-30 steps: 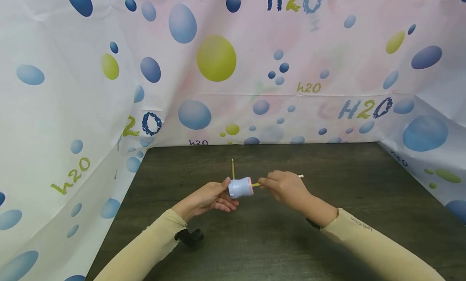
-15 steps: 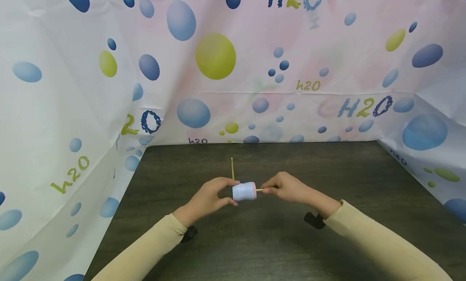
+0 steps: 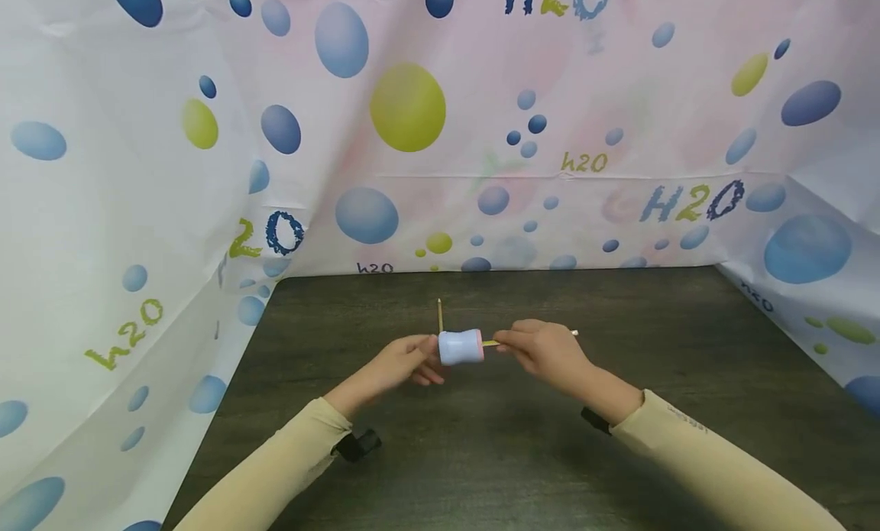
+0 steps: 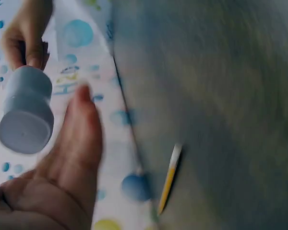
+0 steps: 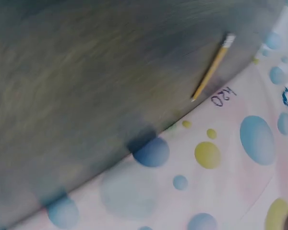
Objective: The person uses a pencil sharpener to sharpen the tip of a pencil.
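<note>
While the right hand (image 3: 546, 354) pinches a yellow pencil (image 3: 490, 344) from the right, the left hand (image 3: 397, 367) sits at the opposite end of a light-blue cylinder (image 3: 461, 348), fingers extended and loose rather than wrapped. Can't tell for sure whether the left fingertips touch the cylinder; in the left wrist view the hand looks just beside it.

Pose: both forearms come in from the lower corners and converge mid-table, hands facing each other. Right fingers are bunched on the pencil shaft, knuckles up; its white end sticks out past the back of that hand. Left palm is turned toward the cylinder.

Cylinder: roughly horizontal in the head view, pink rim to the right, front part of the held pencil running into that rim. Pencil tip hidden.

Count: two hands, one cylinder, two pencils. Number two is the loose pencil (image 3: 441, 315), flat on the dark table (image 3: 440, 470) beyond the cylinder, tip toward the backdrop (image 3: 619, 80), eraser end toward the person. Two cream sleeves (image 3: 722, 462), two black wrist devices (image 3: 357, 445), one per arm. Left wrist view partly blurred.
</note>
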A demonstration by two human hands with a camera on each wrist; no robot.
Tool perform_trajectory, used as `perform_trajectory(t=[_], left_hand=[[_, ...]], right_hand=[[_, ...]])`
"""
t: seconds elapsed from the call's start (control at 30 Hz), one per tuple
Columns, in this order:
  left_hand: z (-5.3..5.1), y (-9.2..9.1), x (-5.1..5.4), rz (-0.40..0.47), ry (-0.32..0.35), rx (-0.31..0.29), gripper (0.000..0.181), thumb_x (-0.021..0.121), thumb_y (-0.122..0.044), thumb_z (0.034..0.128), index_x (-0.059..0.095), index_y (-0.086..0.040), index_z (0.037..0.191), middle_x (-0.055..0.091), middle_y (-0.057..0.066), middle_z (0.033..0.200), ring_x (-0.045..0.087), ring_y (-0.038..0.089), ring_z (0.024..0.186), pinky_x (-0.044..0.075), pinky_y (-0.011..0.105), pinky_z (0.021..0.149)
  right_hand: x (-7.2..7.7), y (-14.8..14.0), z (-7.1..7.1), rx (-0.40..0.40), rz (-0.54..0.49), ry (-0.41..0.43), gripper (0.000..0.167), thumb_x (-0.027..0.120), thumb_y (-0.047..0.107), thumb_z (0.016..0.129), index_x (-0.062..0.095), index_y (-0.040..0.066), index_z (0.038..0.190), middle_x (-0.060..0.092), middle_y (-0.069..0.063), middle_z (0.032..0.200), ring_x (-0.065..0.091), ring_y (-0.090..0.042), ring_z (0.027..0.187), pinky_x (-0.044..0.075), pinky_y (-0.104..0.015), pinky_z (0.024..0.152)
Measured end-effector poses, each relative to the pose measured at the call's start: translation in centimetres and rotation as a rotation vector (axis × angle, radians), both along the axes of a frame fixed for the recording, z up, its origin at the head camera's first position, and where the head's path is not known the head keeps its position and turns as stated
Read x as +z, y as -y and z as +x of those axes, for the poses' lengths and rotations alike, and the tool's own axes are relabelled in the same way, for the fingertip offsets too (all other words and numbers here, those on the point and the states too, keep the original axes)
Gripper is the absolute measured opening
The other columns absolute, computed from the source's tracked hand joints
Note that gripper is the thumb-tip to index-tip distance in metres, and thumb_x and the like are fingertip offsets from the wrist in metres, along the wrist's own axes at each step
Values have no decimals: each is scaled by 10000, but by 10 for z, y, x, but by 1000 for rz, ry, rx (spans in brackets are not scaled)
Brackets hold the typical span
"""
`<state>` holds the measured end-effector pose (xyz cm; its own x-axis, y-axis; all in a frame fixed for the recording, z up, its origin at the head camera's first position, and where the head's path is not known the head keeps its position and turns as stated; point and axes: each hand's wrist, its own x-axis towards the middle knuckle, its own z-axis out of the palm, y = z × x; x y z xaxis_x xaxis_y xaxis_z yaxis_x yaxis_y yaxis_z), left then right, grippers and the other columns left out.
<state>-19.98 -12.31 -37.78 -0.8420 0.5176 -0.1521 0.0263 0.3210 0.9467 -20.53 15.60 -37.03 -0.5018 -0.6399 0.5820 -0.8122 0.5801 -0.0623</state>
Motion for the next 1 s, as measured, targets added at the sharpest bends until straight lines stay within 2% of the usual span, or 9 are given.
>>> perform_trajectory(t=[0.07,0.13,0.23,0.33,0.43,0.53,0.63,0.73,1.0], left_hand=[[-1,1,-1,52,160,-9,850,452,-635,993,495,87,1440,696,302,1246,777,161,923,641,360,891],[0,0,-1,98,235,-18,815,493,-587,996,499,108,1422,696,309,1237,773,122,907,639,344,898],[4,-1,1,118,117,-6,611,620,-342,1022,507,127,1398,685,326,1237,763,189,991,635,353,913],[10,-3,4,66,-142,12,498,736,-141,950,560,89,1355,683,303,1259,736,309,1092,627,382,934],[16,-4,3,-64,-498,-6,506,823,-96,850,624,16,1302,718,221,1246,732,327,1101,626,362,924],[20,-2,-3,-183,-855,-45,542,876,-93,771,647,-36,1259,739,149,1234,740,282,1090,623,358,927],[21,-1,-7,-232,-1062,-59,569,897,-53,737,639,-53,1244,734,127,1240,724,273,1120,619,376,942],[21,1,-6,-244,-1046,-32,608,899,-27,738,614,-65,1274,721,120,1260,709,281,1149,612,408,956],[24,3,-1,-73,-719,-5,576,888,-82,778,605,-34,1277,671,160,1354,678,335,1197,593,459,995]], right_hand=[[-3,3,1,18,3,-219,248,890,72,696,793,89,923,594,27,672,515,-75,547,389,-172,451],[-4,5,2,28,9,-309,278,906,60,654,789,95,904,588,30,661,519,-81,535,389,-169,440],[-3,5,7,14,18,-240,240,892,66,691,797,87,910,620,29,664,489,-63,508,310,-153,425],[6,5,11,-22,40,69,165,828,91,808,810,55,969,714,-4,730,496,-25,524,296,-141,457],[19,2,7,3,47,544,185,717,105,936,794,-15,1054,795,-115,882,493,8,557,380,-144,527],[25,-1,-2,56,7,1010,250,614,100,1015,759,-103,1039,719,-94,682,410,4,497,363,-182,488],[23,-3,-7,94,-40,1229,308,560,109,1045,722,-148,995,474,49,524,307,-3,457,292,-183,464],[20,-2,-4,78,-60,1199,310,568,130,1047,721,-139,1035,438,58,548,307,-20,476,303,-197,476],[16,2,16,-30,-9,765,229,664,159,989,775,-1,1110,797,-120,970,517,22,673,446,-191,595]])
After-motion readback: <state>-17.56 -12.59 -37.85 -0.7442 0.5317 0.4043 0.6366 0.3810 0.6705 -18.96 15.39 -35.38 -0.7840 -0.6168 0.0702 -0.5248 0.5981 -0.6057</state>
